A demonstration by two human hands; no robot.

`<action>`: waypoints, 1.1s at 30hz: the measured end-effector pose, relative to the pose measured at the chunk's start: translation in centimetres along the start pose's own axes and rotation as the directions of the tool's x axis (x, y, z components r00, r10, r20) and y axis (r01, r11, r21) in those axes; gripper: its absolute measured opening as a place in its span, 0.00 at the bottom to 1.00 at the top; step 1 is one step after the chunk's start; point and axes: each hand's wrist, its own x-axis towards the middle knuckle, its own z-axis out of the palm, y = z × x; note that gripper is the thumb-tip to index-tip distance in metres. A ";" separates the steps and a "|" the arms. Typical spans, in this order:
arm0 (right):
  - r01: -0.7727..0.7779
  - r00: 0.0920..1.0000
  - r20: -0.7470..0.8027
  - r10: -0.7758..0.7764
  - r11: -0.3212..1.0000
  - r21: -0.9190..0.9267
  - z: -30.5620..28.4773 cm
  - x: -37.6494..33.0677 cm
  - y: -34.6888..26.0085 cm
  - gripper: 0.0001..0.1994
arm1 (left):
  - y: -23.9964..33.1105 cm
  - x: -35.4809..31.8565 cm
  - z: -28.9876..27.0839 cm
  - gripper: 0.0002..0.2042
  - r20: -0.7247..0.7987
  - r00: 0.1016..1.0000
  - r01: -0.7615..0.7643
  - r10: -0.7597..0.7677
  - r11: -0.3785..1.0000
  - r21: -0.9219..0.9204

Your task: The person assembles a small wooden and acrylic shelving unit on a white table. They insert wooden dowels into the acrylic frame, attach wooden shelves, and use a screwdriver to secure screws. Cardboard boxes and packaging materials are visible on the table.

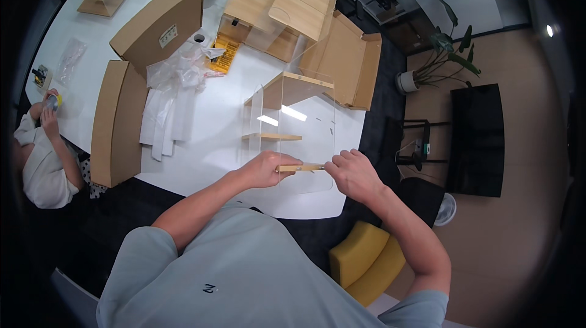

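Fingers (292, 162) of our left hand (265, 169) pinch one end of a thin wooden shelf board (300, 168), while our right hand (353, 174) closes on its other end. We hold it at the near bottom edge of a clear acrylic rack (293, 126) standing on the white surface (207, 157), below two wooden shelves already fitted. We judge this to be seating the lowest shelf; next it needs aligning with the clear side panels. Cardboard boxes (119, 123) and plastic bags (177, 71) lie further left.
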 end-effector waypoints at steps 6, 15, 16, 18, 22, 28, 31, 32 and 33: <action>-0.645 0.752 0.305 0.585 0.554 0.527 3.6 -0.1 -2.4 0.14 | 0.3 0.4 0.5 0.15 0.001 0.999 -0.041 0.041 0.999 0.007; -0.556 0.828 0.146 0.541 0.761 0.334 -0.7 -0.6 -2.3 0.09 | 0.2 0.6 0.3 0.15 -0.065 0.997 -0.047 0.044 0.998 -0.034; -0.497 0.865 0.111 0.488 0.809 0.315 -0.6 -0.8 -2.0 0.08 | 0.2 0.6 0.2 0.15 -0.058 0.997 -0.043 0.041 0.998 -0.038; -0.366 0.929 0.044 0.368 0.890 0.270 0.1 -1.0 -1.3 0.06 | 0.2 0.6 0.1 0.15 -0.047 0.998 -0.033 0.031 0.999 -0.041; -0.197 0.980 -0.005 0.200 0.968 0.152 0.6 -0.8 -0.4 0.03 | 0.5 0.5 -0.2 0.15 -0.013 1.000 -0.010 0.009 1.000 -0.026; 0.003 0.999 -0.038 -0.005 0.999 -0.051 0.5 -0.4 0.2 0.02 | 0.7 0.4 -0.2 0.15 -0.008 1.000 0.010 -0.010 0.999 -0.032; 0.069 0.998 0.013 -0.068 0.992 -0.103 0.3 0.2 0.3 0.03 | 0.3 0.3 0.0 0.15 -0.019 1.000 -0.011 0.011 1.000 -0.019; 0.041 0.998 0.052 -0.037 0.997 -0.069 0.6 0.3 0.2 0.03 | 0.2 0.2 0.0 0.15 -0.030 0.999 -0.022 0.021 1.000 -0.016; 0.009 0.996 0.092 -0.006 0.999 -0.035 1.0 0.3 0.1 0.04 | 0.1 0.2 0.1 0.15 -0.038 0.999 -0.030 0.030 0.999 -0.015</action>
